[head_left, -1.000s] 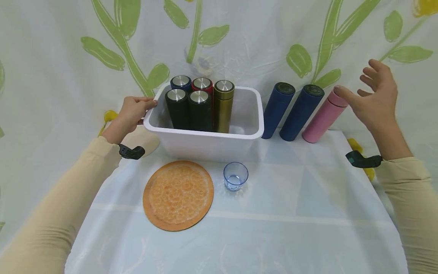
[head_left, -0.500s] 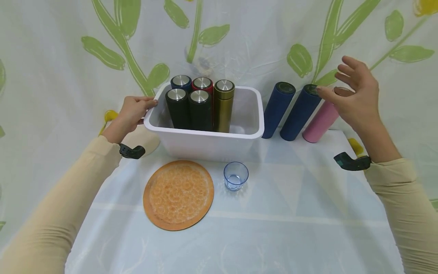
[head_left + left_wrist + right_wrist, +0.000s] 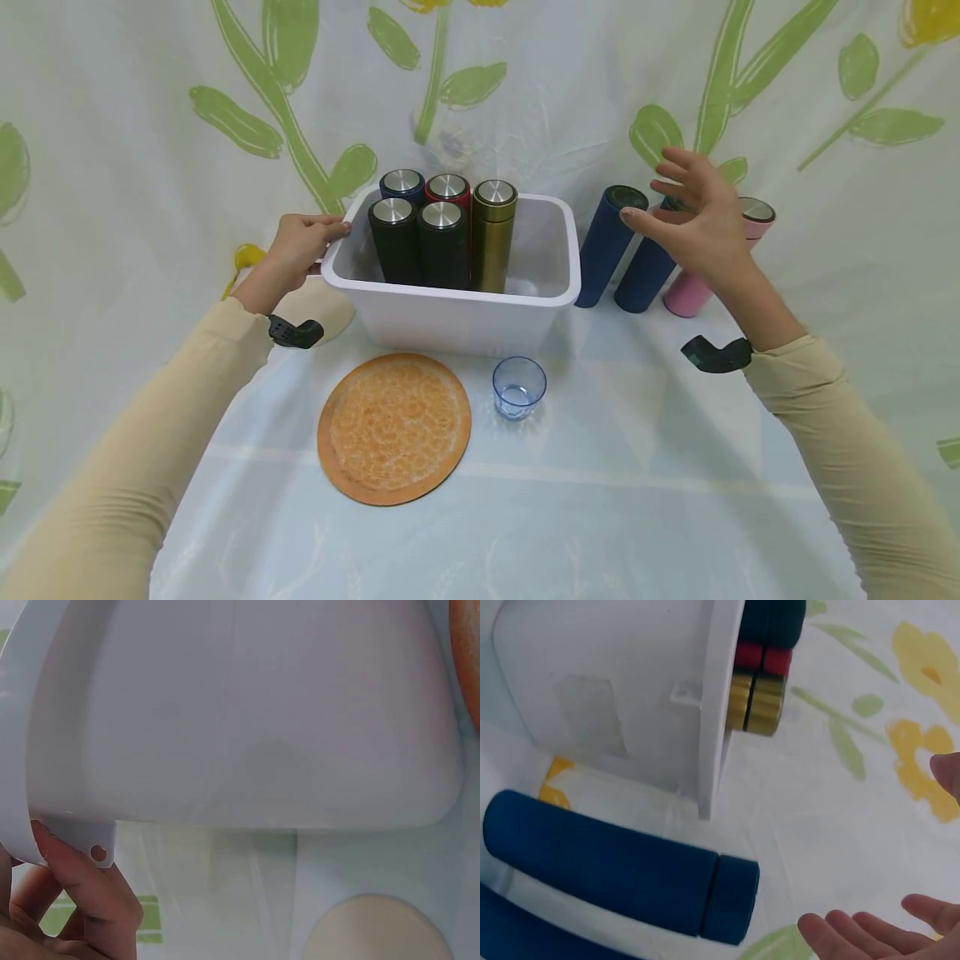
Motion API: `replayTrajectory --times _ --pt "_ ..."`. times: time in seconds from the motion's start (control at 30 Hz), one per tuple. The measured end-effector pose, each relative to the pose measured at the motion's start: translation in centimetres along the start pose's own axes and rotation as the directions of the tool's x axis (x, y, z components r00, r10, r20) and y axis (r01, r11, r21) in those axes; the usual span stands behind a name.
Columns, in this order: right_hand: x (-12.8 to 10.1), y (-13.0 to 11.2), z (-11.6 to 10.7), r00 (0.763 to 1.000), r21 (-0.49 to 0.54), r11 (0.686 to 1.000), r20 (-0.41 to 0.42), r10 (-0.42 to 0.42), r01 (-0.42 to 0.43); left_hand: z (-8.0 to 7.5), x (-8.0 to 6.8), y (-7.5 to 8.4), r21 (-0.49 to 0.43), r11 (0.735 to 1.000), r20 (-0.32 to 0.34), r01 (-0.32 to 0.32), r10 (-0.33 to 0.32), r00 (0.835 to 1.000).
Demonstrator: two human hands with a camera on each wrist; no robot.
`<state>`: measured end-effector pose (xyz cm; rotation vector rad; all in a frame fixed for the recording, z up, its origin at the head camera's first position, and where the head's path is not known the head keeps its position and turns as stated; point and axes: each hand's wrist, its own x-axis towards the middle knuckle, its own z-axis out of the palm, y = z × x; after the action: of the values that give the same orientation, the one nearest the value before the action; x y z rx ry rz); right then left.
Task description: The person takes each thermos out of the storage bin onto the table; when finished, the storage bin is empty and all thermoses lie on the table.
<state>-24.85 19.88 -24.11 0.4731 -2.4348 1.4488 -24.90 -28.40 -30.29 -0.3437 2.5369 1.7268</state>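
My left hand [image 3: 298, 247] grips the left rim of a white plastic tub [image 3: 450, 321]; the left wrist view shows fingers [image 3: 90, 889] curled under that rim. Inside the tub several thermos bottles stand upright: two black, one blue, one red and a gold one [image 3: 492, 242]. To its right lean two blue thermos bottles [image 3: 604, 250] and a pink one [image 3: 688, 292]. My right hand [image 3: 701, 218] is raised in front of the second blue bottle [image 3: 645, 271], thumb apart from the fingers, holding nothing. It hides part of that bottle and of the pink one.
A round orange-brown mat [image 3: 394, 429] lies in front of the tub. Right of it stands a clear blue drinking glass [image 3: 519, 389]. A pale round disc [image 3: 318, 307] lies by the tub's left end. Behind everything hangs a leaf-patterned white curtain [image 3: 555, 92].
My right hand has moved left, from beside the pink bottle across to the blue ones, still holding nothing. My left hand keeps its grip on the tub's rim.
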Motion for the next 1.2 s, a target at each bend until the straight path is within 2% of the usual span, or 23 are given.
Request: replayTrajectory --times 0.27,0.63,1.2 --pt "0.5 -0.3 1.8 0.999 0.012 1.0 0.045 -0.026 0.026 0.0 0.1 -0.2 -0.002 1.0 0.001 -0.008 0.008 1.0" --pt "0.9 -0.7 3.3 0.993 -0.026 0.995 0.082 -0.091 0.093 0.0 -0.1 -0.2 0.007 1.0 0.01 -0.014 0.014 1.0" --pt "2.4 -2.2 4.6 0.992 -0.075 0.996 0.122 -0.03 0.039 -0.1 -0.1 -0.3 0.015 1.0 0.002 -0.011 0.011 1.0"
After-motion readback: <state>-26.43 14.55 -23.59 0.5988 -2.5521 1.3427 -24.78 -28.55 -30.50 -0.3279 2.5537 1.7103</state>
